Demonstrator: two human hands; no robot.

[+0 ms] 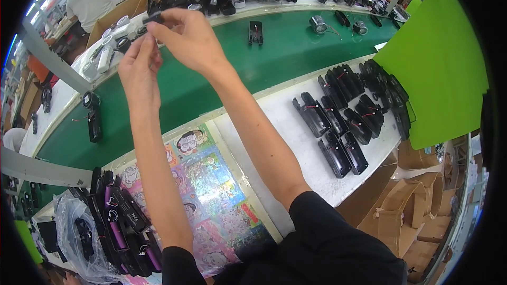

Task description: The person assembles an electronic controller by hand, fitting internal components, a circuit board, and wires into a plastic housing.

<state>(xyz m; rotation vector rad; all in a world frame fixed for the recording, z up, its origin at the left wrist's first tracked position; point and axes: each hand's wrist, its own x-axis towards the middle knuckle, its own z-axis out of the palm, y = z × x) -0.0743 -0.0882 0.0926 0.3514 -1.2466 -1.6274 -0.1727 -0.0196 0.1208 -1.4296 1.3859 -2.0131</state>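
Over the far left edge of the green belt [222, 47], my two raised hands come together. A small black part [153, 18] is pinched between the thumb and fingers of my right hand [187, 37]. My left hand [141, 66] is just below it, fingers closed; what its fingertips grip is too small and partly hidden. Behind my hands, white and dark device pieces [105, 55] lie on the ledge. To the right on the belt sits a black housing [255, 32] with a red wire. Another black piece with a round head [93, 116] lies on the belt at left.
Black housings [332, 111] stand in rows on the white table to my right. Black and purple packs [124, 216] and a clear plastic bag [82, 227] lie lower left. Silver round parts [318, 24] sit farther along the belt. A green panel [443, 68] and cardboard boxes [406, 206] are at right.
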